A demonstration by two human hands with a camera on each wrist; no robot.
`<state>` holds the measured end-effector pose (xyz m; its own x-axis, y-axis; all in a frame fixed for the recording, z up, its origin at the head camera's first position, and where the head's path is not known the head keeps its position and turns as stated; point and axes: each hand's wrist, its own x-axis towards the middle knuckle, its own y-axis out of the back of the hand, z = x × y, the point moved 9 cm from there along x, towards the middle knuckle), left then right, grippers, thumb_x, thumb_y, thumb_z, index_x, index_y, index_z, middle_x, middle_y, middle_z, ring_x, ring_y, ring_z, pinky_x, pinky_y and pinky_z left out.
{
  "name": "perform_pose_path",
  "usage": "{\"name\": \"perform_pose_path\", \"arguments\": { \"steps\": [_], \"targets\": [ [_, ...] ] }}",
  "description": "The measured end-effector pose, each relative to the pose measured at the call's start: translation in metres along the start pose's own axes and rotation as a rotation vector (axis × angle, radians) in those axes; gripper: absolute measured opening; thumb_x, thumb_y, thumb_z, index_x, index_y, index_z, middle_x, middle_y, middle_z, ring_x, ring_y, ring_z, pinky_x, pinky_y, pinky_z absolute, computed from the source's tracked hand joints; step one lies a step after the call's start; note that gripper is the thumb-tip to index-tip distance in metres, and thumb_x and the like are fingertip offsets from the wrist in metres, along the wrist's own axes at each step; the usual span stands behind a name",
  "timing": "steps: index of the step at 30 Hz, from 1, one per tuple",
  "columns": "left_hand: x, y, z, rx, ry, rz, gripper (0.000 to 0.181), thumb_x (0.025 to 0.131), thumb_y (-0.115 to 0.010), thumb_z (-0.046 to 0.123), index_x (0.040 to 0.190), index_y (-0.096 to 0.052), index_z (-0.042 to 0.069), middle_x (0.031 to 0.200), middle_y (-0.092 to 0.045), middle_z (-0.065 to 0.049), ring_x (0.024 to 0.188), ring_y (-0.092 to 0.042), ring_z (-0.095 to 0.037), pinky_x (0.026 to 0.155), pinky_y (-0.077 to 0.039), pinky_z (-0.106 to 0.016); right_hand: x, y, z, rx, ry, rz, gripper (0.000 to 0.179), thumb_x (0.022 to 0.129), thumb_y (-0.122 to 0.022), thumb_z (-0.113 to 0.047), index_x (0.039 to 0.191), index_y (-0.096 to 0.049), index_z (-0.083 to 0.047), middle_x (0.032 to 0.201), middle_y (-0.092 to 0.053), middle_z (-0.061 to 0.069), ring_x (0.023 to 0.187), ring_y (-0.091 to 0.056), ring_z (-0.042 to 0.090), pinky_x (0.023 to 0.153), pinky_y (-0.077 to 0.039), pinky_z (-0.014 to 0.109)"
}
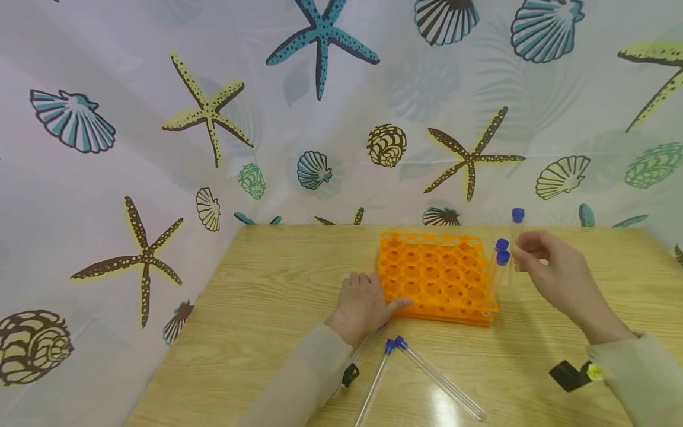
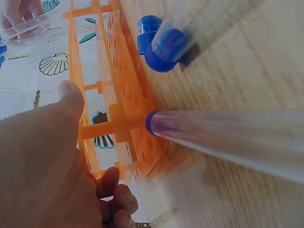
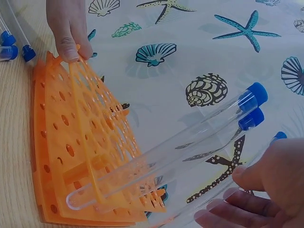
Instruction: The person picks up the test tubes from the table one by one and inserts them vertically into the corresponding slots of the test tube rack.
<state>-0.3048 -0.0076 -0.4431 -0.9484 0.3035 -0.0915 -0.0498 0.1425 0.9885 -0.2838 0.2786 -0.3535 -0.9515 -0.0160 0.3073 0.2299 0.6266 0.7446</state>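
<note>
My left hand [image 1: 363, 299] grips the near left corner of an orange test tube rack [image 1: 450, 315]; its thumb lies along the front edge. In the left wrist view its other fingers curl by the rack's end. At the rack's right end, two clear test tubes [image 3: 156, 152] with blue caps stand tilted in holes. Just right of them, my right hand [image 1: 557, 273] pinches another clear test tube [image 1: 517, 228], blue cap up, between thumb and fingertips. This tube stands nearly upright beside the rack; its lower end is hard to make out.
Several capped test tubes [image 1: 440, 379] lie on the wooden table [image 1: 288, 284] in front of the rack, one partly under the left forearm. A black piece with a yellow-green label [image 1: 570, 376] is by the right sleeve. Behind the table hangs a shell-patterned cloth [image 1: 352, 196].
</note>
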Motion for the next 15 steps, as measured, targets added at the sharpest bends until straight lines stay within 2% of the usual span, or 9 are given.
{"name": "perform_pose_path", "arguments": {
  "steps": [2,3,6,8,10,12,15],
  "targets": [
    [0.001,0.000,0.000,-0.007,0.004,-0.003,0.083,0.089,-0.022,0.083,0.101,-0.053,0.006,0.093,-0.057,-0.008,0.085,-0.048,-0.022,0.083,-0.043,-0.034,0.002,0.001,-0.002,0.010,-0.002,0.008,0.034,0.104,-0.052,-0.030,0.123,-0.055,-0.002,0.110,-0.065,0.018,0.084,-0.061,0.000,0.065,-0.044,0.014],
    [0.001,-0.001,0.000,-0.010,0.005,-0.005,0.084,0.089,-0.022,0.083,0.102,-0.053,0.006,0.094,-0.057,-0.008,0.085,-0.048,-0.022,0.083,-0.043,-0.035,0.003,0.000,-0.002,0.018,-0.009,0.006,0.035,0.104,-0.051,-0.030,0.124,-0.054,-0.002,0.112,-0.064,0.018,0.091,-0.064,0.009,0.069,-0.048,0.017],
    [0.000,0.000,-0.001,-0.013,0.008,-0.003,0.084,0.088,-0.023,0.083,0.103,-0.053,0.006,0.094,-0.057,-0.008,0.085,-0.048,-0.022,0.083,-0.043,-0.035,0.006,-0.001,-0.005,0.053,-0.019,0.012,0.036,0.104,-0.050,-0.030,0.126,-0.053,-0.001,0.115,-0.062,0.019,0.108,-0.062,0.037,0.075,-0.045,0.008],
    [0.000,0.000,-0.001,-0.011,0.009,-0.001,0.083,0.088,-0.023,0.083,0.102,-0.052,0.006,0.094,-0.057,-0.008,0.084,-0.047,-0.022,0.083,-0.042,-0.035,0.008,-0.002,-0.006,0.073,-0.022,0.015,0.034,0.105,-0.050,-0.028,0.126,-0.052,-0.001,0.117,-0.061,0.020,0.116,-0.057,0.042,0.079,-0.044,0.004],
    [0.001,0.000,-0.001,-0.014,0.008,-0.001,0.083,0.088,-0.023,0.083,0.102,-0.052,0.006,0.093,-0.057,-0.008,0.083,-0.046,-0.022,0.083,-0.042,-0.035,0.010,-0.003,-0.007,0.088,-0.022,0.020,0.031,0.105,-0.050,-0.025,0.124,-0.053,-0.001,0.117,-0.061,0.018,0.119,-0.057,0.041,0.080,-0.044,0.003],
    [0.001,-0.001,-0.001,-0.013,0.006,0.000,0.083,0.088,-0.022,0.083,0.101,-0.052,0.007,0.092,-0.057,-0.008,0.082,-0.046,-0.022,0.083,-0.042,-0.035,0.011,-0.005,-0.007,0.094,-0.025,0.019,0.029,0.105,-0.049,-0.023,0.124,-0.053,-0.002,0.118,-0.061,0.017,0.121,-0.056,0.041,0.091,-0.052,0.020],
    [0.002,-0.003,-0.001,-0.015,0.002,0.000,0.083,0.088,-0.021,0.083,0.100,-0.051,0.007,0.091,-0.056,-0.007,0.082,-0.045,-0.022,0.082,-0.041,-0.034,0.012,-0.009,-0.008,0.108,-0.028,0.014,0.027,0.106,-0.046,-0.022,0.124,-0.052,-0.003,0.118,-0.061,0.016,0.123,-0.055,0.040,0.099,-0.047,0.051]
  ]
}}
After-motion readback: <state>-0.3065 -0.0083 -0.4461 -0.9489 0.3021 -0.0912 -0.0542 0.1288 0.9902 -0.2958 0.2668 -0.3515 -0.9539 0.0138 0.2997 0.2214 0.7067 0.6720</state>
